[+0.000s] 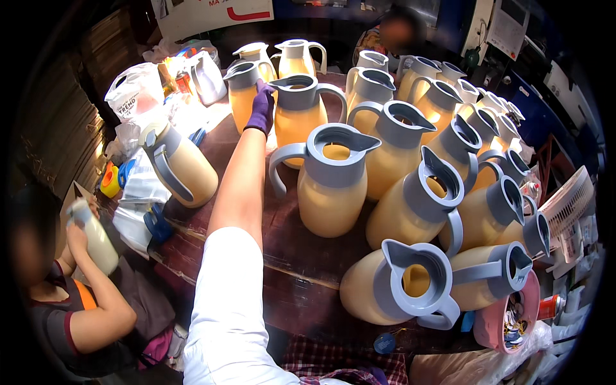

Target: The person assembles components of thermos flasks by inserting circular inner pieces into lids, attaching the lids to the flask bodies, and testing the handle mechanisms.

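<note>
My left hand, in a purple glove, reaches far across the table. Its fingers are closed at the handle side of a cream-yellow jug with a grey collar; the grip itself is partly hidden. Just right of that hand stands a similar jug, its handle turned to the right. Nearer to me is another grey-topped jug with its spout to the right and no lid on its mouth. My right hand is out of view.
Several more lidless jugs crowd the right side of the dark red table. A pink basin with small tags sits at the near right. At left, a co-worker's hands hold a pale jug. Plastic bags lie at the far left.
</note>
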{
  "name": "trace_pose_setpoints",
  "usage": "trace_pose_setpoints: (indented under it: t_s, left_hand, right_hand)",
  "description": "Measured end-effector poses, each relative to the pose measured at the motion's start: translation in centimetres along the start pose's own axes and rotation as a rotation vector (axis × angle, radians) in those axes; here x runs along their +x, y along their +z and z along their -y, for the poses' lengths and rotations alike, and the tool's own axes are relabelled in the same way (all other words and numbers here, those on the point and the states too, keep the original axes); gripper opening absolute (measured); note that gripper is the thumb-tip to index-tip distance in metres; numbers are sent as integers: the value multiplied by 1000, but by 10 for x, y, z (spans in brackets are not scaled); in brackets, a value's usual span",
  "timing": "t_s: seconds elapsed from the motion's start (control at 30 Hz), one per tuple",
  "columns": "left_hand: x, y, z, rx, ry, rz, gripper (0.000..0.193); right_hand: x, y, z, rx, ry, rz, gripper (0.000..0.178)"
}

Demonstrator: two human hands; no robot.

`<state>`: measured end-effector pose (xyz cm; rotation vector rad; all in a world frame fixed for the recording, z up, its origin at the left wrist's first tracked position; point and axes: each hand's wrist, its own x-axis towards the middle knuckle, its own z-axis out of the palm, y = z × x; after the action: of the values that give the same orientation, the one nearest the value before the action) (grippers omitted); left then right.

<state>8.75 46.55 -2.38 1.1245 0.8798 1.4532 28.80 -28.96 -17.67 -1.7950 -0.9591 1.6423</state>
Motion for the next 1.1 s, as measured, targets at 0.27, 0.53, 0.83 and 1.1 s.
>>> trace_pose_setpoints:
  t_s: [0.27,0.53,0.83,1.1]
  left_hand:
    - [-36,-28,-70,1203,945,-594,68]
    - [-40,-49,-108,1187,387,-482,58]
    - [-216,-145,-193,1125,673,-140,41]
    - [-418,-113,-201,624,161,289,31]
  right_hand:
    - [7,5,3,-8,13,-9,34]
    - [-5,20,-17,-48,-77,-51,34]
    - [-98,-10,60,18,-317,106,34]
    - [-102,-53,114,-598,-957,-596,34]
